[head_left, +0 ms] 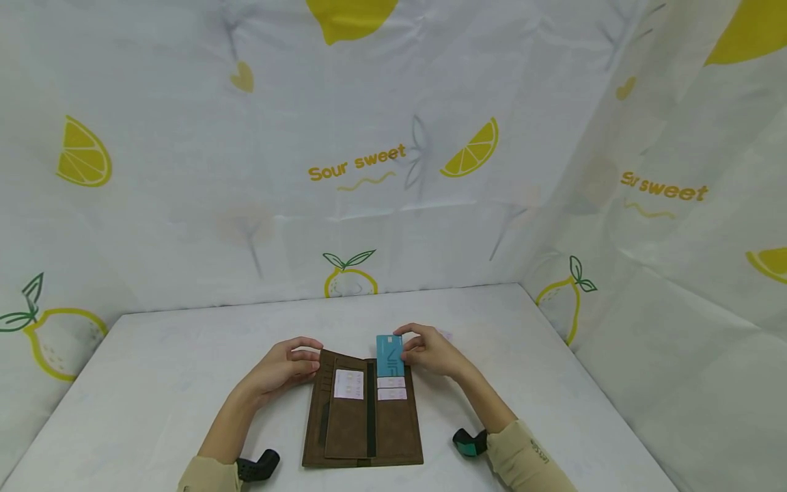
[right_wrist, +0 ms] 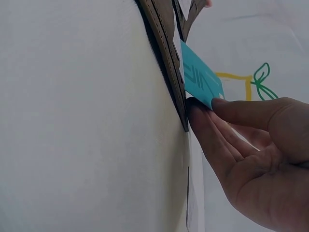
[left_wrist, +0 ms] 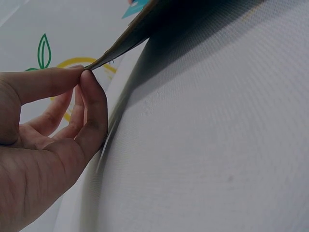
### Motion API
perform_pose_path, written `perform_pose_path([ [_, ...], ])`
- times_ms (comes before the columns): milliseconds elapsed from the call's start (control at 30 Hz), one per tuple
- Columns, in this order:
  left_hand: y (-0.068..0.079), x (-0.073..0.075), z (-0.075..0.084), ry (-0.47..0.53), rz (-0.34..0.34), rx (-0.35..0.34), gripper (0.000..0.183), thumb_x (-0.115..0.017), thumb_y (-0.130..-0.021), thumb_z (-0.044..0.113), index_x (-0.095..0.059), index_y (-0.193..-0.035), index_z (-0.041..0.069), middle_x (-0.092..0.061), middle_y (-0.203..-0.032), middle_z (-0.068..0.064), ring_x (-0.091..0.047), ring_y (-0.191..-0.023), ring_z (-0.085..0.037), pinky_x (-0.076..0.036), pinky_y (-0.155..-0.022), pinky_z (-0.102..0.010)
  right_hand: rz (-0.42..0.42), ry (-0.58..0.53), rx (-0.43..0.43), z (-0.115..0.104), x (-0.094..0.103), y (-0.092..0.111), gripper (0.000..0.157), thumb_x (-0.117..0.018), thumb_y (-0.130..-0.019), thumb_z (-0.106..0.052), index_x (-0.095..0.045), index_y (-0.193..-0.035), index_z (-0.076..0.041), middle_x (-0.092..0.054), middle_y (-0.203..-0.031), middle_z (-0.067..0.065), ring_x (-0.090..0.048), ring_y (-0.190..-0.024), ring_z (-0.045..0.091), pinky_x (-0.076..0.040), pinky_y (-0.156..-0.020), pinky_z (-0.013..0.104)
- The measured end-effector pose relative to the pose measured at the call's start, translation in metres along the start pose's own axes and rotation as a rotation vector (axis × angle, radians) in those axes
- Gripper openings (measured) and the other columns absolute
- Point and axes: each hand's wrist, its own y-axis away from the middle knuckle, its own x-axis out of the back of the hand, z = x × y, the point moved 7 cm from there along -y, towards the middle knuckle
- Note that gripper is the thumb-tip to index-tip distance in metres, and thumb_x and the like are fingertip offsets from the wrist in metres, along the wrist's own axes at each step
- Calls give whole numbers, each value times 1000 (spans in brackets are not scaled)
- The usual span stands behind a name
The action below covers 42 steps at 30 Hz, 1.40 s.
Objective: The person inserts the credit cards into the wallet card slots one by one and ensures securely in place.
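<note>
A brown wallet point(head_left: 349, 430) lies unfolded on the white table, its inner pockets facing up. With thumb and fingertips, my left hand point(head_left: 284, 367) pinches its upper left corner; the left wrist view shows that edge of the wallet point(left_wrist: 125, 41) lifted off the surface. My right hand point(head_left: 432, 352) holds a blue card point(head_left: 389, 352) by its upper right part, thumb on one side, as the right wrist view shows. The card's lower end is at the wallet's right-hand slots, above two pale cards point(head_left: 391, 394). Another pale card point(head_left: 348, 384) sits in the left half.
White cloth printed with lemons point(head_left: 350, 281) rises behind and on the right of the table point(head_left: 184, 383). A pale pinkish item point(head_left: 445, 335) lies partly hidden behind my right hand. Dark devices point(head_left: 259, 466) are worn at both wrists.
</note>
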Motion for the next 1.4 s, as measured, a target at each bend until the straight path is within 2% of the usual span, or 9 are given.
perform_pose_path([
  [267,0,-1,0,13,2,2,38,-67,-102,-2,-58,-139,-2,-69,-101,6,-68,-96,-7,-62,-89,-24,-16,16,-2,0,2,1,41,-69,-102,1,-62,-142,1,-76,-109,20,-72,-88,14,-59,-83,25],
  [667,0,-2,0,5,4,1,37,-66,-102,-2,-57,-139,-2,-70,-103,6,-68,-96,-8,-61,-89,-23,-20,21,2,1,2,0,37,-69,-102,0,-64,-139,2,-77,-112,21,-74,-91,15,-60,-84,24],
  [967,-1,-2,0,-3,7,8,40,-66,-103,-1,-56,-142,-2,-69,-104,6,-68,-97,-8,-61,-89,-23,-25,42,-1,1,2,1,34,-71,-102,-4,-66,-135,2,-78,-112,20,-73,-92,15,-58,-86,26],
  [1300,-2,-2,-1,-10,9,8,41,-65,-103,0,-55,-142,-4,-70,-103,5,-68,-96,-7,-61,-89,-23,-72,146,56,-4,1,2,23,-73,-102,-10,-76,-122,1,-79,-115,17,-72,-101,14,-57,-90,24],
  [1400,-2,-2,-1,-5,9,13,41,-65,-104,-1,-54,-143,-4,-69,-102,6,-68,-96,-7,-61,-89,-23,-85,143,65,-5,-1,3,23,-74,-101,-10,-77,-121,1,-79,-116,18,-73,-101,14,-57,-90,24],
])
